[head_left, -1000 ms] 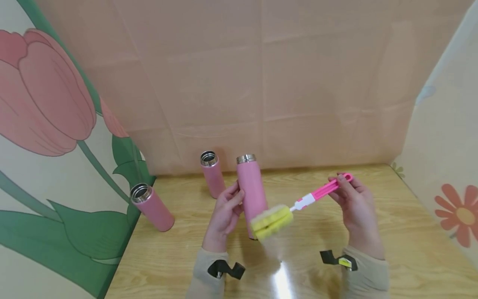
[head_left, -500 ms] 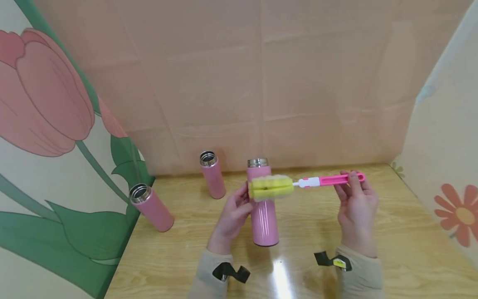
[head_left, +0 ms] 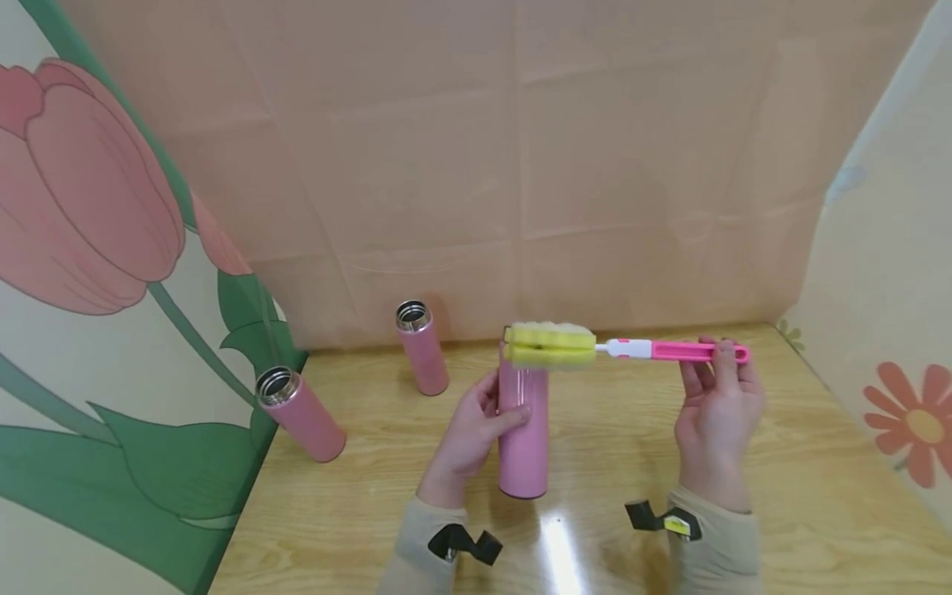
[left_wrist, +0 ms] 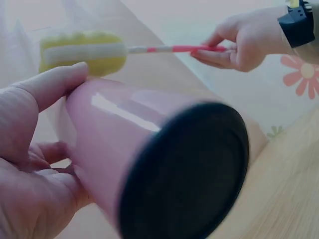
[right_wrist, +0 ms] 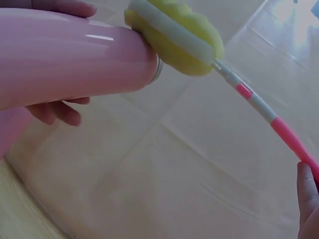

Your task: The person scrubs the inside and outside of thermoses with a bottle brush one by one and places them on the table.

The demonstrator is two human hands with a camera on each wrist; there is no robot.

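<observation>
My left hand grips a pink bottle round its side, thumb across the front. The bottle's black base faces the left wrist camera, tipped up off the table. In my right hand is a bottle brush, pinched near the end of its pink handle. The brush lies level, its yellow and white sponge head in front of the bottle's upper end and covering the mouth in the head view. In the right wrist view the sponge overlaps the bottle's shoulder, beside the metal rim.
Two more pink bottles stand uncapped on the wooden table: one bottle at the back, another bottle at the left edge. A plain beige sheet hangs behind the table, and flower-printed walls flank it.
The brush has swung level and risen from the bottle's lower part to its top. My right hand has shifted slightly right. The held bottle has moved a little right and stands more upright.
</observation>
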